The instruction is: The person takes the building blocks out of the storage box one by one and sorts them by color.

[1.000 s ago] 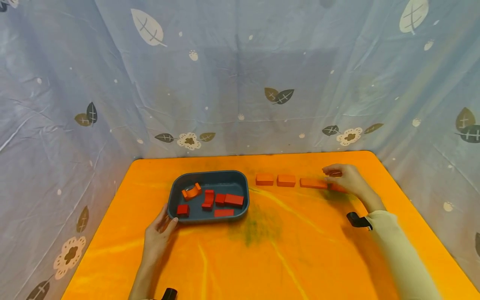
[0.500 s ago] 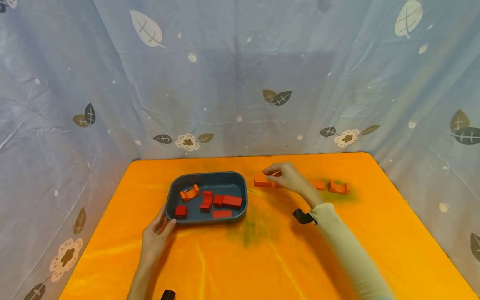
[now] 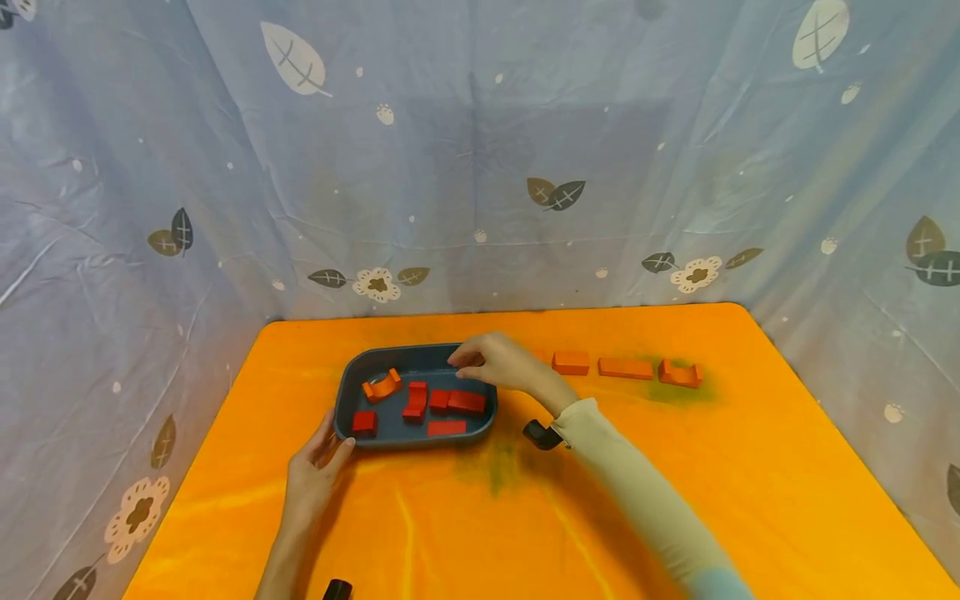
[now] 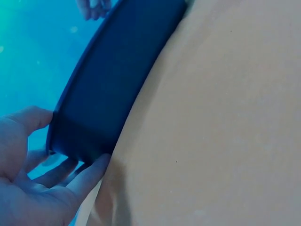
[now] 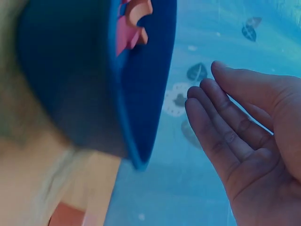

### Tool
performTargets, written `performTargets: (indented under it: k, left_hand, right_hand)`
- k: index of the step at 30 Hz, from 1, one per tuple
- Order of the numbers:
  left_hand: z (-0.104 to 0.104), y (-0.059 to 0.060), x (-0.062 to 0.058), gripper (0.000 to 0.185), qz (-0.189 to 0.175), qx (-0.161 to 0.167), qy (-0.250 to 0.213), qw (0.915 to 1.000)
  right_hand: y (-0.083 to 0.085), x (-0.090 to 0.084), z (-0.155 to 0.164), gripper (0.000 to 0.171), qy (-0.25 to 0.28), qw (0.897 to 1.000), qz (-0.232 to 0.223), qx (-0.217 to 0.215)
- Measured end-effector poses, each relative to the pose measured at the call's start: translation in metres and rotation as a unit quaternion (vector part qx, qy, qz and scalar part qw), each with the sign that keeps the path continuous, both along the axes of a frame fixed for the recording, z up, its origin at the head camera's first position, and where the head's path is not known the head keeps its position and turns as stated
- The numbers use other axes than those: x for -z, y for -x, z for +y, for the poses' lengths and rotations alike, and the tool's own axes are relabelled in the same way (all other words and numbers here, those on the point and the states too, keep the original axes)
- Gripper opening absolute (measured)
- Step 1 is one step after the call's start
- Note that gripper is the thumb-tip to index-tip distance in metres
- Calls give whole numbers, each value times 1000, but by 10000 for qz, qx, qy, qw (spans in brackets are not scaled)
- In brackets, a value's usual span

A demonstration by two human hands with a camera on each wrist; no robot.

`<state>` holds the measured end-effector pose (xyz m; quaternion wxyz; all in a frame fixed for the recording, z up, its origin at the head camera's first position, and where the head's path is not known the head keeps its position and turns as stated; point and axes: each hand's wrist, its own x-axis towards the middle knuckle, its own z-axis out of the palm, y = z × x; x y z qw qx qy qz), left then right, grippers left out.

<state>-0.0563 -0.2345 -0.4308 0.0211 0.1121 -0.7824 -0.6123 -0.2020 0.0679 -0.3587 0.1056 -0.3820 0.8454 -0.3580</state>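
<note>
I am seeing my left hand (image 3: 315,475) resting against the near left corner of the dark blue tray (image 3: 352,375), its thumb lying along the rim and its straight fingers (image 4: 87,176) touching the outer wall low down, as the left wrist view is showing. My right hand (image 3: 495,365) is hanging over the tray's far right corner, fingers (image 5: 221,127) straight, close together and holding nothing, palm open in the right wrist view. The tray is sitting left of centre on the orange bench (image 3: 675,500), well in from every edge, and it is carrying several red blocks (image 3: 467,402) plus an orange arch piece (image 3: 382,385) toward its far left. To the right of the tray a row is lying along the far side of the bench: an orange block (image 3: 572,362), then a longer flat block (image 3: 626,367), then an orange U-shaped block (image 3: 679,374), each standing apart from its neighbour. The near half of the bench and its right side are lying open. A blue curtain (image 3: 480,150) printed with leaves is closing in the bench's far and side edges.
</note>
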Motion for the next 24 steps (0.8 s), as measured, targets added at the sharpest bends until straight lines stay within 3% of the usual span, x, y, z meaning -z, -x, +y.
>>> performTargets:
  k: [6, 16, 24]
  left_hand:
    - [0, 1, 1, 67, 9, 21, 107, 9999]
    - [-2, 3, -2, 68, 75, 47, 251, 9996]
    - [-2, 0, 3, 67, 64, -72, 184, 9998]
  right_hand:
    - [4, 0, -23, 24, -4, 9998, 161, -151]
    - [13, -4, -65, 25, -97, 9993, -198, -292]
    - [24, 8, -97, 24, -536, 9973, 126, -484]
